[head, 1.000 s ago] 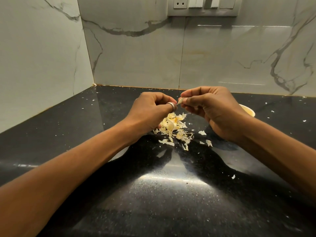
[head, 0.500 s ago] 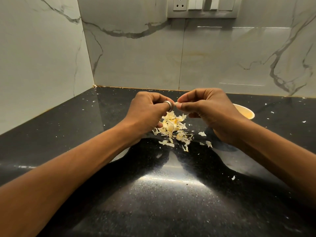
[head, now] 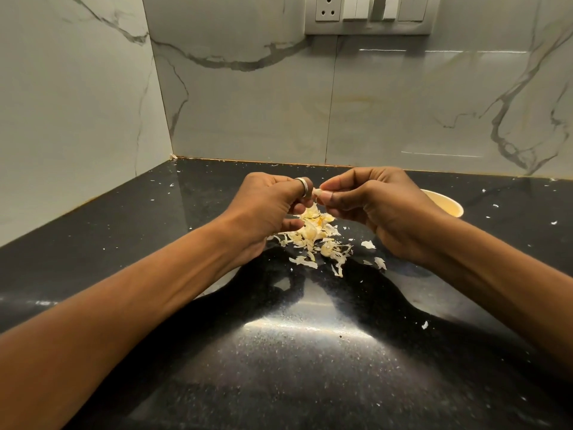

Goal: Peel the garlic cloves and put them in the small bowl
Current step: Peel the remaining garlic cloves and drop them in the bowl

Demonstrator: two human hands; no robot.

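Note:
A small pale garlic clove (head: 317, 192) is held between both hands above the black counter. My left hand (head: 273, 209), with a ring on one finger, curls its fingers round the clove's left end. My right hand (head: 375, 206) pinches the clove's right end between thumb and forefinger. Directly below the hands lies a heap of garlic skins (head: 313, 237) with pale cloves among them. The small cream bowl (head: 446, 204) stands behind my right wrist, mostly hidden by it.
The black speckled counter (head: 294, 352) is dotted with loose skin flakes (head: 378, 262). Marble walls close the corner at the left and back. A socket and switch panel (head: 369, 13) sits high on the back wall.
Both hands have dropped slightly and drawn closer together over the heap of skins. The bowl's rim shows more from behind my right wrist.

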